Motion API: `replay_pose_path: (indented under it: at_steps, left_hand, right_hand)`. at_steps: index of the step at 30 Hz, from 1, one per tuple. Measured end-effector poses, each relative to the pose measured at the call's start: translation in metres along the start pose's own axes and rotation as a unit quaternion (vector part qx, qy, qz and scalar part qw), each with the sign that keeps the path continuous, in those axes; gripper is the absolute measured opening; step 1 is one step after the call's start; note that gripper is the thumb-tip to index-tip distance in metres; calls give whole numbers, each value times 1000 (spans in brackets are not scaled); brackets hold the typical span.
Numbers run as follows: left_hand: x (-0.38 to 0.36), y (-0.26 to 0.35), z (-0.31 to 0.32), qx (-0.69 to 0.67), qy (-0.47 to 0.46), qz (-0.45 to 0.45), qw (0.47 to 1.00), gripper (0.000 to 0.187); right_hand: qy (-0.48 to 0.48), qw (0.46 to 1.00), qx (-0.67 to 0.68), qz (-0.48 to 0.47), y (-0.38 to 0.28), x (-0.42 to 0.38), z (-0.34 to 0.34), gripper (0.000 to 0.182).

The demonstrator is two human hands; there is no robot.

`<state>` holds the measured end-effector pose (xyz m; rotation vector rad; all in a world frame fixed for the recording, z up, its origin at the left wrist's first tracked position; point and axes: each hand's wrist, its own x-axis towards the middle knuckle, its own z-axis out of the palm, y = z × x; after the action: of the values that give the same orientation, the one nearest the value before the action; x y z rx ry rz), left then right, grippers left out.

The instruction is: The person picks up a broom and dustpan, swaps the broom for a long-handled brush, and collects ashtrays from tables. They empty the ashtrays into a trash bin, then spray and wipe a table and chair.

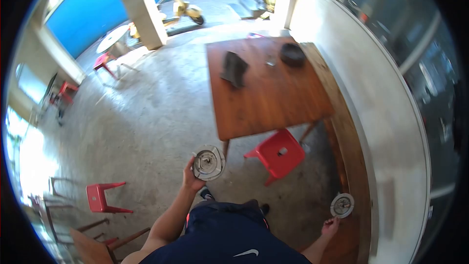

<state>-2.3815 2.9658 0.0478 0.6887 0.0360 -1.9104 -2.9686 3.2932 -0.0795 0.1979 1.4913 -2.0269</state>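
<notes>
A round grey ashtray (pixel 216 169) with ash and what look like cigarette butts in it is held out level by my left hand (pixel 191 176), fingers closed on its left rim. It is in front of me, over the concrete floor. Far off to my right side, my right hand (pixel 330 226) pinches the lower rim of a second ashtray (pixel 348 199). That one is also round and pale, with dark residue in the middle, and overlaps the wooden bench along the wall in this view.
A brown wooden table (pixel 273 102) stands ahead, bearing a dark crumpled cloth (pixel 234 70) and a dark round object (pixel 292 55). One red stool (pixel 279 154) is at its near side, another red stool (pixel 103 197) to the left. The wooden bench (pixel 359 166) runs along the white wall.
</notes>
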Motion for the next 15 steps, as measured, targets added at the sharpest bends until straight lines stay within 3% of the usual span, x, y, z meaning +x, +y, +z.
replay_pose_path:
  at_steps: [4, 8, 15]
  left_hand:
    - [-12, 111, -76, -33, 11, 70, 997, 49]
    - [-34, 220, -122, -66, 39, 142, 987, 46]
    - [-15, 399, -169, -83, 91, 239, 963, 44]
  right_hand:
    - [-136, 990, -28, 16, 42, -22, 199, 8]
    - [-276, 959, -45, 39, 116, -91, 399, 10]
    - [-398, 902, -67, 154, 268, -257, 663, 8]
